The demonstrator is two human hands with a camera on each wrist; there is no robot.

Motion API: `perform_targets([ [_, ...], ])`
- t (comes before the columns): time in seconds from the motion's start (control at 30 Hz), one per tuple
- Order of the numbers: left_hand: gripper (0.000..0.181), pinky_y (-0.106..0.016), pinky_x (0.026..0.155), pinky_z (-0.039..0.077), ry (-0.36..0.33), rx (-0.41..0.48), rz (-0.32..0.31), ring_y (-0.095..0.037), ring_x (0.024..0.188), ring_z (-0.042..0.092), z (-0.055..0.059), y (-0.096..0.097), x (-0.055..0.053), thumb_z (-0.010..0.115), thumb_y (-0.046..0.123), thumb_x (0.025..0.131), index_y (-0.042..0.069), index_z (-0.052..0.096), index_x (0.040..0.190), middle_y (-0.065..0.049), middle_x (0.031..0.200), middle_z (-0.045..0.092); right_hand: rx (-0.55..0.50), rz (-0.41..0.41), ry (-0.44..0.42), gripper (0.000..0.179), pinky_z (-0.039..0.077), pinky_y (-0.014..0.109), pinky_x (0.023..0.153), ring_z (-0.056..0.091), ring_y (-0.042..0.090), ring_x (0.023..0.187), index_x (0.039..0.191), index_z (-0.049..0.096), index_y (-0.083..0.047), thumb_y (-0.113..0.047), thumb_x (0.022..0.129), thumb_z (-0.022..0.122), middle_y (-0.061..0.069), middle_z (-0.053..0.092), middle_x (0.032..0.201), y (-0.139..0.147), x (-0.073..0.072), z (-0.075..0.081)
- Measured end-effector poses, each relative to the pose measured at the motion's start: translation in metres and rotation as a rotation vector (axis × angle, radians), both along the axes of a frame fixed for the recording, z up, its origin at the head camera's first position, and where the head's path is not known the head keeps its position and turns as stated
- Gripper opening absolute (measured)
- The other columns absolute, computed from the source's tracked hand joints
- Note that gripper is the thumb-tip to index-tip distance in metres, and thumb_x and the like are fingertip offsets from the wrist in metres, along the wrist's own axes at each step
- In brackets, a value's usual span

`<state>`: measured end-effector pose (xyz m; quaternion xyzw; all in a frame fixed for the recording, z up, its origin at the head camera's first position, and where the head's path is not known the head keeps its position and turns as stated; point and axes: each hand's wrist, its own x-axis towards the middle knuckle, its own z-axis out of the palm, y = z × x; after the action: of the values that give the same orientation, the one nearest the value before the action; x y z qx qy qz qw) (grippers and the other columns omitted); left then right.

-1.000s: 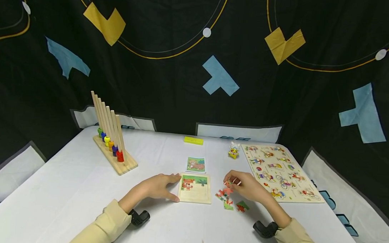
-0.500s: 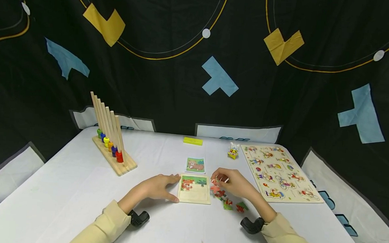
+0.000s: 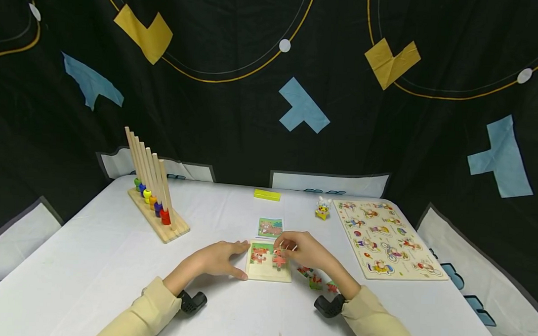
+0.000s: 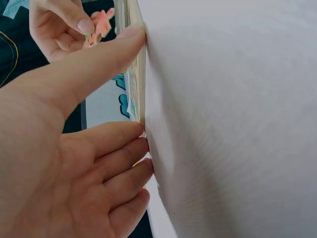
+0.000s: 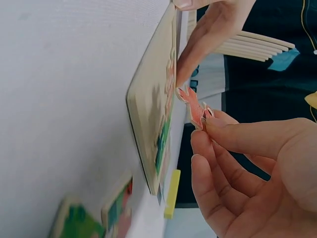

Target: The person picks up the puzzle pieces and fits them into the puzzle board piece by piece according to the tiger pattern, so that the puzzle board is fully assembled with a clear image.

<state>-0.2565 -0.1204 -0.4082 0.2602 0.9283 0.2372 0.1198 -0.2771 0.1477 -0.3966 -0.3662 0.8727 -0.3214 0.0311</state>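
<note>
A coral-red jigsaw piece (image 3: 279,260), pale along its cut edges, is pinched in the right hand (image 3: 305,250) above the right half of a shallow, light wooden tray (image 3: 263,274). The tray lies flat, fitted orange-and-green pieces (image 3: 259,255) at its upper left. Loose red-and-green pieces (image 3: 315,282) lie near its right edge.

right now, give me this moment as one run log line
left hand: touching left edge of puzzle tray | right hand: pinching puzzle piece above tray | tray: partly filled | loose pieces: right of tray
</note>
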Motion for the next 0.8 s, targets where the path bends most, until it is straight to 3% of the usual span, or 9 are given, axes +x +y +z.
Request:
perform_targets([
  [0.4, 0.084, -0.050, 0.112, 0.027, -0.007, -0.002, 0.015, -0.033, 0.137, 0.035, -0.002, 0.000, -0.002, 0.079, 0.044, 0.077, 0.003, 0.046, 0.142, -0.015, 0.149, 0.040, 0.004, -0.005, -0.059, 0.015, 0.049, 0.024, 0.061, 0.060, 0.013, 0.072, 0.101, 0.069, -0.008, -0.001, 0.089, 0.066, 0.005, 0.065, 0.087, -0.019, -0.010, -0.009],
  [0.8, 0.084, -0.050, 0.112, 0.027, 0.004, -0.008, 0.011, -0.034, 0.137, 0.035, 0.000, 0.000, -0.001, 0.079, 0.043, 0.077, 0.002, 0.046, 0.142, -0.016, 0.148, 0.040, 0.042, -0.039, -0.094, 0.017, 0.043, 0.020, 0.052, 0.055, 0.005, 0.063, 0.102, 0.073, -0.008, -0.001, 0.088, 0.068, -0.002, 0.066, 0.083, -0.027, -0.013, -0.014],
])
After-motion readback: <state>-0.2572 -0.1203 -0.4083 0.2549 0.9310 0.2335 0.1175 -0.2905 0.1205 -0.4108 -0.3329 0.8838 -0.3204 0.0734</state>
